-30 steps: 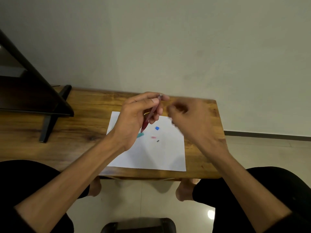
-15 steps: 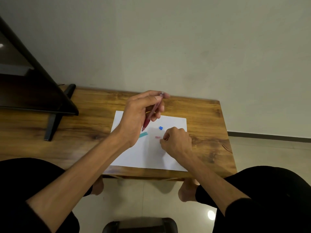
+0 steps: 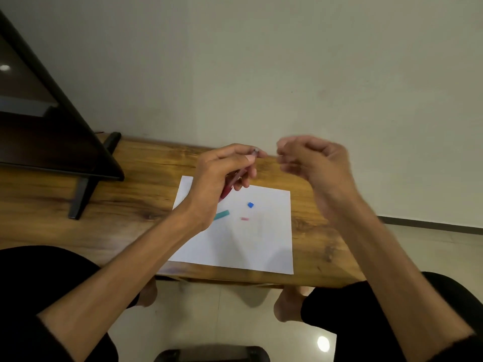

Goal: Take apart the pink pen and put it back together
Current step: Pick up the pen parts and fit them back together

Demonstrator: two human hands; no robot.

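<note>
Now my left hand (image 3: 217, 178) holds the pink pen (image 3: 235, 178) tilted above the white paper (image 3: 251, 244), fingers curled round its barrel. My right hand (image 3: 313, 163) hovers blurred just beside the pen's upper end, fingers curled; whether they pinch anything I cannot tell. On the paper lie a teal piece (image 3: 221, 215), a blue piece (image 3: 250, 204) and a small pink piece (image 3: 244, 218).

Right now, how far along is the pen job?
Disassembly looks done: a blue piece, a teal piece and a small pink piece lie loose on the paper. In hand: the left hand grips the pen barrel; the right hand is raised beside its top end, fingers curled, blurred, so I cannot tell what it holds. Left: fitting the three loose pieces back.
</note>
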